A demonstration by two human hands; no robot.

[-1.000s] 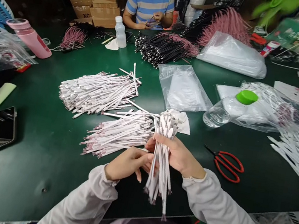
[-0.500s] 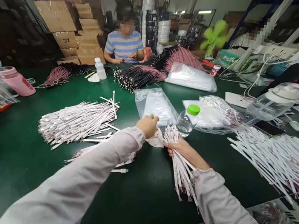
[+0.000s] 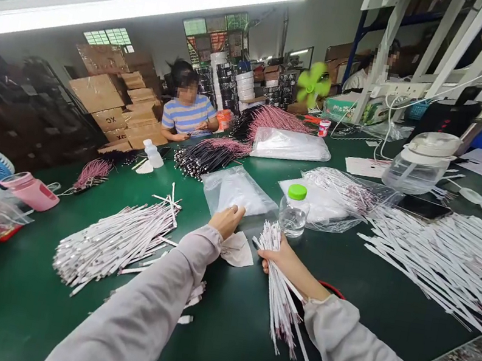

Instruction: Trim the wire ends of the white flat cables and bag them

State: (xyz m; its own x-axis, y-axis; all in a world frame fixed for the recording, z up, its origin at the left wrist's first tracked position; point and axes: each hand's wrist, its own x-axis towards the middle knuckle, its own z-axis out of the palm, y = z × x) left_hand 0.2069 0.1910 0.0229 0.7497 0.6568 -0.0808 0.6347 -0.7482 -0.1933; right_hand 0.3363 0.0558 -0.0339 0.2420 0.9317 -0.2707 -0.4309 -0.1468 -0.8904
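Observation:
My right hand (image 3: 280,260) is wrapped round a bundle of white cables (image 3: 280,304), whose upper ends stick up past the fingers while thin bare wire ends hang below. My left hand (image 3: 227,221) is at the near edge of a clear plastic bag (image 3: 245,193) with white contents; its fingers are curled, and what they hold, if anything, is hidden. A crumpled white tissue (image 3: 238,250) lies between the hands. To the left is a big pile of white cables (image 3: 115,239), with a few loose ones partly behind my left sleeve.
A green-lidded jar (image 3: 294,211) stands just beyond my right hand. More white cables (image 3: 437,250) spread at the right, near a phone (image 3: 424,207) and a large water bottle (image 3: 419,164). Black cables (image 3: 208,156) lie before a seated co-worker (image 3: 187,113). A pink cup (image 3: 31,190) lies left.
My view has tilted up and shifted right, bringing the ceiling lamps in. The right hand still grips its bundle. The left hand remains by the plastic bag, with more of the tissue showing.

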